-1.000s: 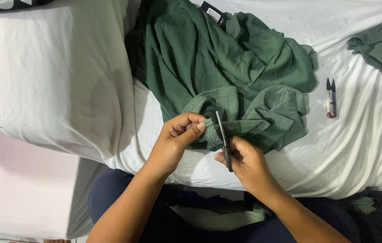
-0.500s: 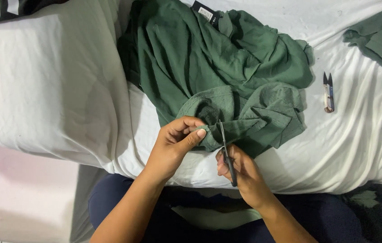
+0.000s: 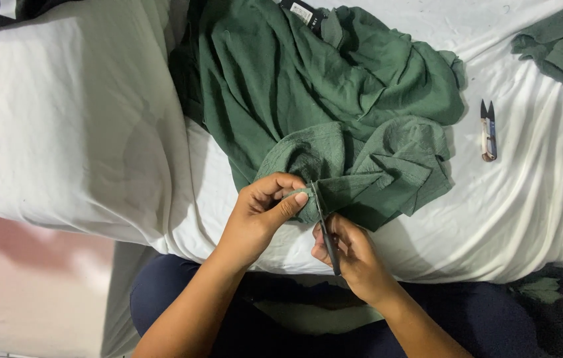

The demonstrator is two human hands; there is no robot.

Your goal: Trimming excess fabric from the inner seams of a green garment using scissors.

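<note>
both hands (image 3: 261,215) on green garment (image 3: 334,113) (thin dark tool (image 3: 324,229) in right grip)

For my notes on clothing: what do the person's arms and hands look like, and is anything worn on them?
Both forearms are bare, with no sleeves in view. The left hand and right hand wear no gloves, and no rings, watch or bracelet show.

Dark green garment (image 3: 334,99); white sheet (image 3: 533,212); white pillow (image 3: 62,126); navy trousers (image 3: 182,298).
</note>
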